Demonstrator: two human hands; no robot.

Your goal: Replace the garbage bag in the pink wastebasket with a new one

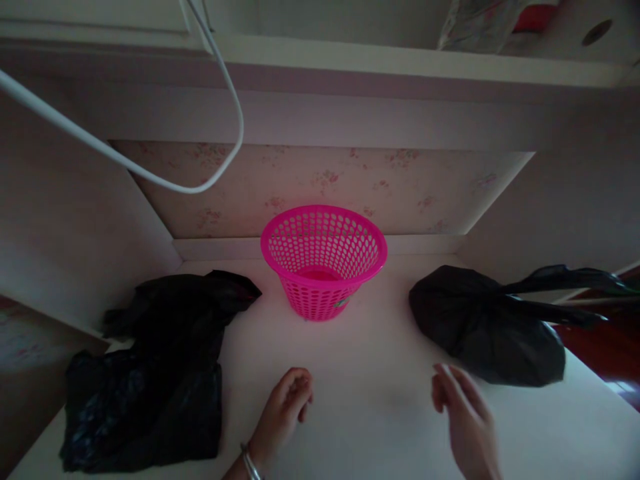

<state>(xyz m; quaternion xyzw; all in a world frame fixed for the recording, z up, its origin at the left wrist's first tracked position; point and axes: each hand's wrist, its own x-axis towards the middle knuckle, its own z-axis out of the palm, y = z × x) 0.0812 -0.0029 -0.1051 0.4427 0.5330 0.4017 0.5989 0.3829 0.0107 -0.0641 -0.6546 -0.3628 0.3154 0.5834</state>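
A pink perforated plastic basket (317, 294) stands upright on the white surface, its mouth facing up. My left hand (289, 403), with a silver bracelet at the wrist, hovers in front of the basket; its fingers are loosely curled in and hold nothing I can see. To the right, my right hand (465, 410) is near a filled, knotted black plastic bag (505, 340). Its fingers are bent inward around nothing visible, and it looks slightly blurred. On the left lie flattened, crumpled black plastic bags (150, 387). Neither hand touches the basket.
A white cable (165, 183) loops down at upper left. Above the back runs a shelf (350, 57) holding a clear plastic package (477, 27). Side walls and a flowered back panel (300, 187) enclose the white tabletop (360, 380). Something red (600, 353) shows beyond the right edge.
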